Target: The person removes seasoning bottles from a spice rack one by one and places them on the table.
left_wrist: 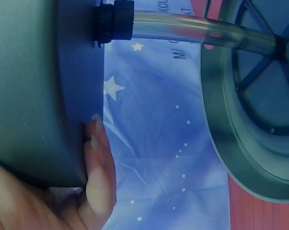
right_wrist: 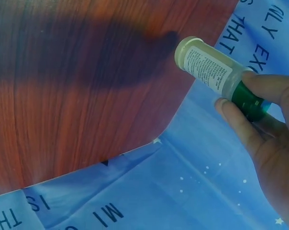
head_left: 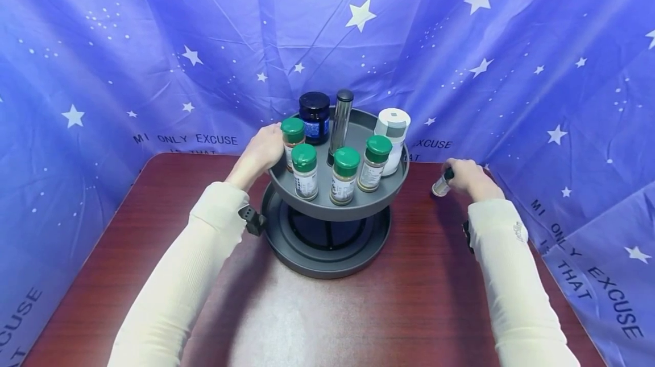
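My left hand (head_left: 268,145) grips the left rim of the grey two-tier rack's upper tray (head_left: 353,213); in the left wrist view its fingers (left_wrist: 100,177) curl under the tray's underside. Out to the right, my right hand (head_left: 468,176) holds a spice jar (head_left: 440,186) by its green cap. The right wrist view shows thumb and fingers around that cap (right_wrist: 249,101), with the jar's base tilted toward the table. Several green-capped spice jars (head_left: 343,185) stand upright on the upper tray, along with a dark blue jar (head_left: 315,119) and a white bottle (head_left: 393,136).
The rack's lower tray (head_left: 327,267) rests on the reddish-brown table (head_left: 327,321), joined to the upper one by a clear post (left_wrist: 202,31). A metallic post (head_left: 341,125) rises from the upper tray. Blue star-printed cloth (head_left: 327,25) hangs behind and at both sides.
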{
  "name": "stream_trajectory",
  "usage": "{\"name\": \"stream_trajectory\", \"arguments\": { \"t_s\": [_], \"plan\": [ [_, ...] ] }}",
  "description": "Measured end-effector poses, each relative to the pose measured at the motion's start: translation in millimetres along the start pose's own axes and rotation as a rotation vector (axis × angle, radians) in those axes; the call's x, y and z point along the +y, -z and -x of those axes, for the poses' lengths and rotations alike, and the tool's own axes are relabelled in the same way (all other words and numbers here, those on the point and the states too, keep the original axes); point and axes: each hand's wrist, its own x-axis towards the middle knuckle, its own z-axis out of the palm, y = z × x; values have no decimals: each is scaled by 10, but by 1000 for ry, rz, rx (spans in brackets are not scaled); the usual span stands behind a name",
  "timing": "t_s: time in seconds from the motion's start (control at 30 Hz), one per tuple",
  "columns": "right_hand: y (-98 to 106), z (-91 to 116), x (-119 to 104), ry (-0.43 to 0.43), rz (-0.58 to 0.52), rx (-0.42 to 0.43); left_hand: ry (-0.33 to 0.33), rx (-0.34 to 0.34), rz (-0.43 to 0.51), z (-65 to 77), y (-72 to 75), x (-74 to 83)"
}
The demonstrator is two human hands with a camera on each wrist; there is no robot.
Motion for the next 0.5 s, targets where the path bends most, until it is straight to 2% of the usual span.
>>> {"name": "stream_trajectory", "arguments": {
  "t_s": [0.17, 0.5],
  "plan": [
    [-58, 14, 32, -20, -19, -13, 9, -2, 5, 1, -1, 4],
    [-181, 42, 9, 2, -12, -52, 25, 0, 29, 2, -2, -5]
  ]
}}
